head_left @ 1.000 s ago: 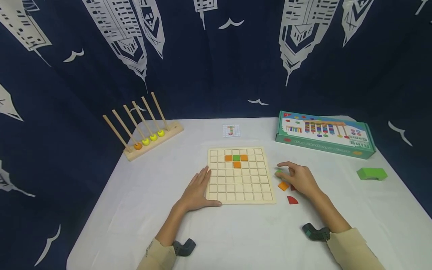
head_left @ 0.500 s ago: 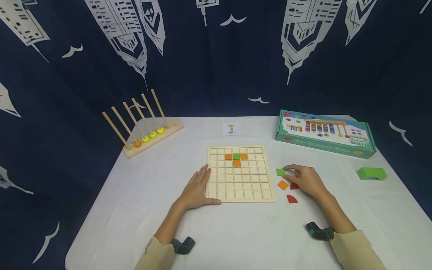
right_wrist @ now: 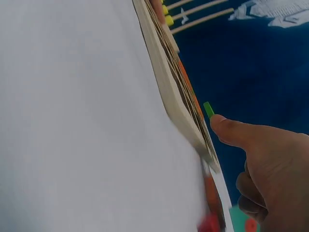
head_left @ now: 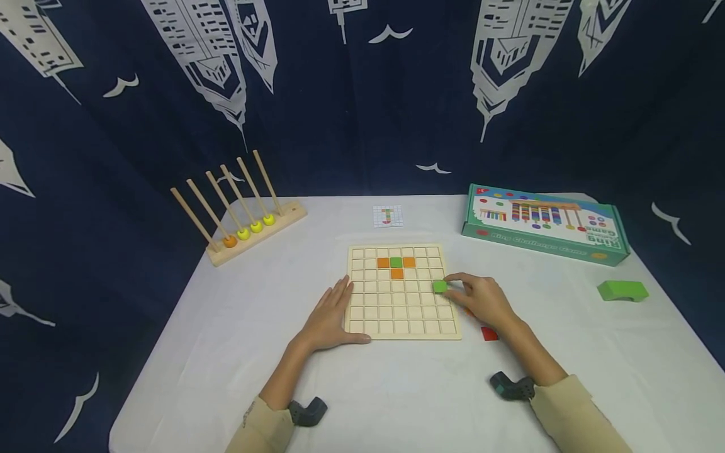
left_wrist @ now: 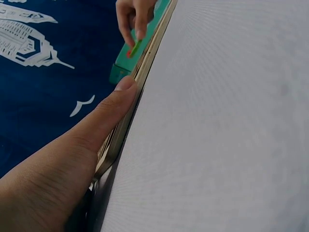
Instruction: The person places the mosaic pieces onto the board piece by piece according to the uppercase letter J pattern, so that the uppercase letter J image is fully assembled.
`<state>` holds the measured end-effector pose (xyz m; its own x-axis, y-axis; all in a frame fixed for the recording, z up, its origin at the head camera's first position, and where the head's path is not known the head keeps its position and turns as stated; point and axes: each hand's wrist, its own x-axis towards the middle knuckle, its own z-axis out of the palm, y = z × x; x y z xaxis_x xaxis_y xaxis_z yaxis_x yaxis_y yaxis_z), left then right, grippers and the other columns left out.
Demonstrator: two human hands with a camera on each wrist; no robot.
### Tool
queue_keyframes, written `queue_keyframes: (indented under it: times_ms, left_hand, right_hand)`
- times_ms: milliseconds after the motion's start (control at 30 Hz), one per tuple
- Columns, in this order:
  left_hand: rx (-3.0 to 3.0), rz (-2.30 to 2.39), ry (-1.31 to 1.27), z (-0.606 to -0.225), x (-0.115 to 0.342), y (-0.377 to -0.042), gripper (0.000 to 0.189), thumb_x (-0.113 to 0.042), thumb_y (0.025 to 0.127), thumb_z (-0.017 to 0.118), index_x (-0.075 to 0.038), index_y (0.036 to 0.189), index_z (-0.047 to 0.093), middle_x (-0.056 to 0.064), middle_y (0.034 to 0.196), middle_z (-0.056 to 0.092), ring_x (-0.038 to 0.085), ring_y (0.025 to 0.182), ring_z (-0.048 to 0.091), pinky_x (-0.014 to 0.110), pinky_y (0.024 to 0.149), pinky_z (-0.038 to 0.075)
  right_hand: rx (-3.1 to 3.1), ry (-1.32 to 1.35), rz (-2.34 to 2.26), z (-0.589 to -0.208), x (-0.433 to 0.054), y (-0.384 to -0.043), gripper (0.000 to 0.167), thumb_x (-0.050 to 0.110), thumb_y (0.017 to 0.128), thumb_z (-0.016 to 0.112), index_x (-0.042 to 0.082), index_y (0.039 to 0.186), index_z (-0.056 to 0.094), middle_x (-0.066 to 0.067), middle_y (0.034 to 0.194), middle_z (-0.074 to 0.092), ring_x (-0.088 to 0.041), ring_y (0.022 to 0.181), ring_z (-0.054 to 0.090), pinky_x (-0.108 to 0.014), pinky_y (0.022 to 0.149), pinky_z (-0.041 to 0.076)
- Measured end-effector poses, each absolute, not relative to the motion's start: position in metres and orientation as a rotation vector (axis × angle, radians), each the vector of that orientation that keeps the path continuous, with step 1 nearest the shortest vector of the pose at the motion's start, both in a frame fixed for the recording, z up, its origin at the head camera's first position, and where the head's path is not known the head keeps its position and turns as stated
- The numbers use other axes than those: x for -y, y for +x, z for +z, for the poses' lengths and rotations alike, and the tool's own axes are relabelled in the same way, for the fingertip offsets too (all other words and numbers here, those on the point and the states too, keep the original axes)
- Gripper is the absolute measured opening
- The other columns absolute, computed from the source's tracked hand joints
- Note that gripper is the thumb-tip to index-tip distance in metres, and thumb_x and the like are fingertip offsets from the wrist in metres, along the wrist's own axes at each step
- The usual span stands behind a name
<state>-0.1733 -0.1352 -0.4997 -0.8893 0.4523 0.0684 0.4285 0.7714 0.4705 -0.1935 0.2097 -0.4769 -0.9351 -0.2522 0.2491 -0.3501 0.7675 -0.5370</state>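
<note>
A light wooden grid board lies in the middle of the white table, with a green tile and three orange tiles set in its upper cells. My left hand rests along the board's left edge, fingers straight, thumb at the near left corner. Between thumb and finger, my right hand pinches a green square tile over the board's right columns. In the right wrist view this green tile shows edge-on above the board. A red piece and a partly hidden orange piece lie by the right hand.
A small pattern card lies behind the board. At the back left stands a wooden peg rack with yellow and orange beads. A green game box lies at the back right, with a green arched block in front of it.
My right hand has picked the green tile up from the table and carried it left over the board's right edge. The left hand stays in place.
</note>
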Motion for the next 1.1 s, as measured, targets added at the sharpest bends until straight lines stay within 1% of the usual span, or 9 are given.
queue_keyframes:
  times_ms: [167,333,567,767,900,1100]
  left_hand:
    - [-2.902,0.748,0.703,-0.499,0.135,-0.173,0.127,-0.080,0.058,0.061,-0.003,0.147,0.013,0.008,0.154,0.003,0.016,0.140,0.001,0.031,0.112,0.002]
    - [-2.899,0.756,0.704,-0.500,0.136,-0.173,0.127,-0.080,0.058,0.061,-0.003,0.147,0.013,0.008,0.154,0.003,0.017,0.140,0.001,0.032,0.112,0.003]
    - [-2.903,0.751,0.705,-0.499,0.136,-0.173,0.127,-0.080,0.058,0.061,-0.003,0.147,0.013,0.008,0.154,0.003,0.018,0.140,0.002,0.033,0.112,0.003]
    - [-2.901,0.768,0.727,-0.498,0.136,-0.174,0.126,-0.078,0.060,0.062,-0.001,0.147,0.014,0.010,0.154,0.004,0.020,0.140,0.003,0.036,0.113,0.005]
    - [-2.901,0.766,0.728,-0.497,0.136,-0.173,0.126,-0.078,0.060,0.062,-0.001,0.147,0.013,0.010,0.154,0.004,0.019,0.140,0.003,0.036,0.113,0.005]
    - [-2.899,0.766,0.734,-0.497,0.136,-0.173,0.126,-0.077,0.060,0.063,-0.001,0.147,0.014,0.011,0.154,0.005,0.020,0.140,0.003,0.036,0.113,0.005]
  right_hand:
    - [2.788,0.569,0.933,-0.480,-0.181,-0.200,0.035,0.037,0.080,0.071,0.011,0.104,0.069,0.010,0.046,0.030,-0.006,0.044,0.022,-0.023,0.041,0.022]
    - [2.753,0.628,0.947,-0.481,-0.158,-0.206,0.032,0.035,0.080,0.072,0.012,0.103,0.069,0.011,0.046,0.027,-0.005,0.045,0.020,-0.024,0.042,0.022]
    - [2.728,0.641,0.920,-0.483,-0.139,-0.213,0.031,0.035,0.080,0.072,0.013,0.102,0.070,0.011,0.046,0.032,-0.005,0.044,0.024,-0.025,0.042,0.025]
    - [2.752,0.625,0.900,-0.485,-0.134,-0.215,0.032,0.037,0.080,0.072,0.015,0.103,0.070,0.010,0.046,0.034,-0.006,0.045,0.027,-0.025,0.042,0.027]
    - [2.752,0.635,0.911,-0.484,-0.135,-0.215,0.033,0.038,0.080,0.071,0.016,0.104,0.070,0.010,0.047,0.033,-0.006,0.045,0.026,-0.024,0.042,0.026]
    - [2.720,0.622,1.095,-0.477,-0.151,-0.207,0.033,0.036,0.079,0.073,0.016,0.105,0.069,0.009,0.048,0.033,-0.005,0.045,0.027,-0.024,0.042,0.026]
